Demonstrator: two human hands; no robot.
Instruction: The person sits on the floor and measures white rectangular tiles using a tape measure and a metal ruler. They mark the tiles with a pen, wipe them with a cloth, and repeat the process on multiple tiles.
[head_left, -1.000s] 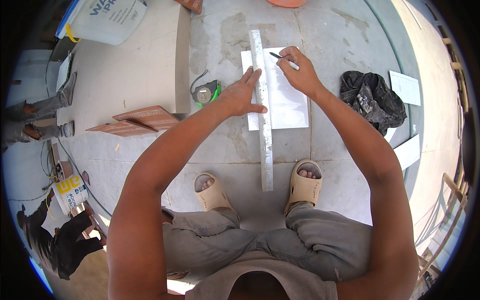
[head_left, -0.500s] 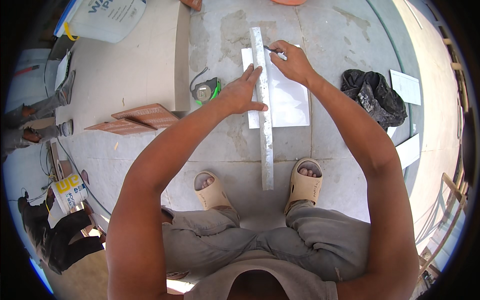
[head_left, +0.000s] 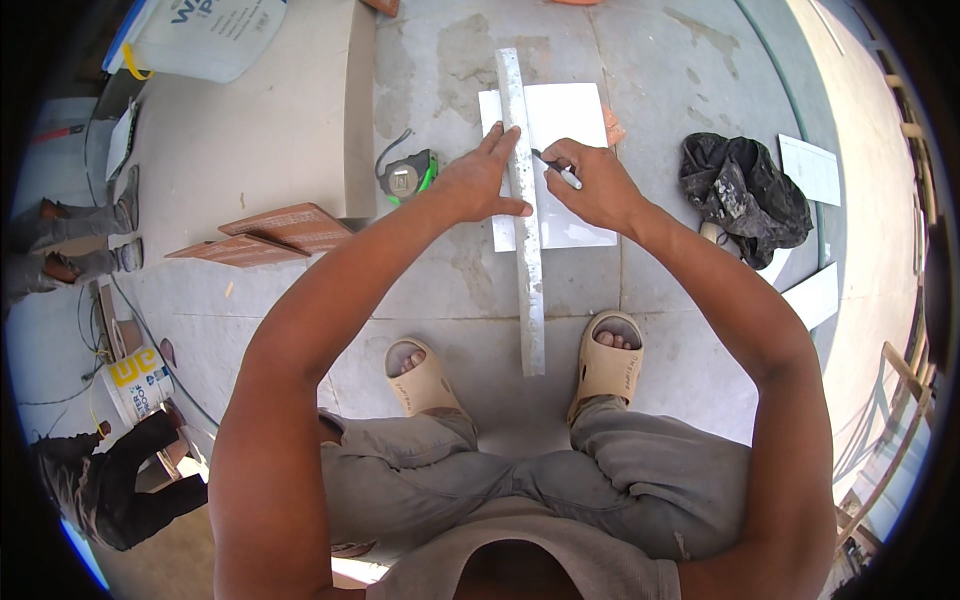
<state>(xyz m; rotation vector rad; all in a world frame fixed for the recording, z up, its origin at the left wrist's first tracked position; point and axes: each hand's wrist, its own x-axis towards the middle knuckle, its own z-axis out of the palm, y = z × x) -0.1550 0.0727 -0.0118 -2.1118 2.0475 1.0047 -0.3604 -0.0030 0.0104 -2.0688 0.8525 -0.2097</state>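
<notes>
A long, paint-specked metal straightedge [head_left: 527, 270] lies across a white tile [head_left: 570, 110] on the grey floor, its near end reaching back between my feet. My left hand [head_left: 482, 178] presses the bar from its left side, fingers spread, with the thumb and fingertips on its top. In my right hand [head_left: 595, 187] is a marker [head_left: 568, 178], its dark tip at the bar's right edge over the tile. A green and black tape measure [head_left: 407, 178] rests on the floor left of the tile.
A large beige slab [head_left: 250, 110] and brown tiles [head_left: 275, 235] lie left. A black plastic bag [head_left: 745, 190] and white tile pieces [head_left: 810, 168] are at right. A white bucket [head_left: 200, 35] stands far left. Other people's legs [head_left: 85, 235] show at the left edge.
My right hand has drawn the marker toward me along the bar's right edge, from near the tile's far end to about its middle. The left hand stays on the bar.
</notes>
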